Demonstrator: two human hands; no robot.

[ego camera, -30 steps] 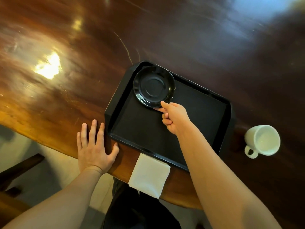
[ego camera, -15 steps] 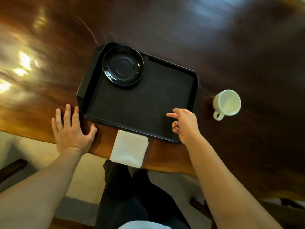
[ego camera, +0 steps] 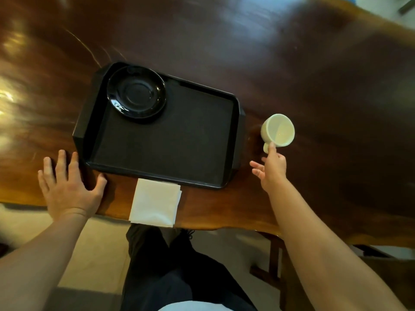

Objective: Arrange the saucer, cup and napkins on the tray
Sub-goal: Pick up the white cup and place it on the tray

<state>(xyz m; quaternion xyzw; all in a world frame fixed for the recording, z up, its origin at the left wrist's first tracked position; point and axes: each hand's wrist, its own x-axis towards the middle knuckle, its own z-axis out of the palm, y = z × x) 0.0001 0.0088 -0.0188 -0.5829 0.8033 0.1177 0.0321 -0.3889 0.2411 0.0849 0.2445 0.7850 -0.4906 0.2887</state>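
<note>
One cup [ego camera: 278, 130] stands on the table [ego camera: 314, 86] just right of the tray [ego camera: 161, 140], its handle turned toward the right hand [ego camera: 270, 170], whose open fingers touch it. The left hand [ego camera: 67, 187] lies flat and spread by the tray's near-left corner. The saucer [ego camera: 136, 92] sits in the tray's far-left corner; the napkins [ego camera: 155, 203] lie at the near edge, nothing between.

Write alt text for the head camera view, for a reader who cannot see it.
A person's right hand reaches for the handle of a white cup on a wooden table, right of a black tray that holds a black saucer in its far left corner. The left hand lies flat by the tray's near left corner; folded white napkins lie at the table's near edge.
</note>
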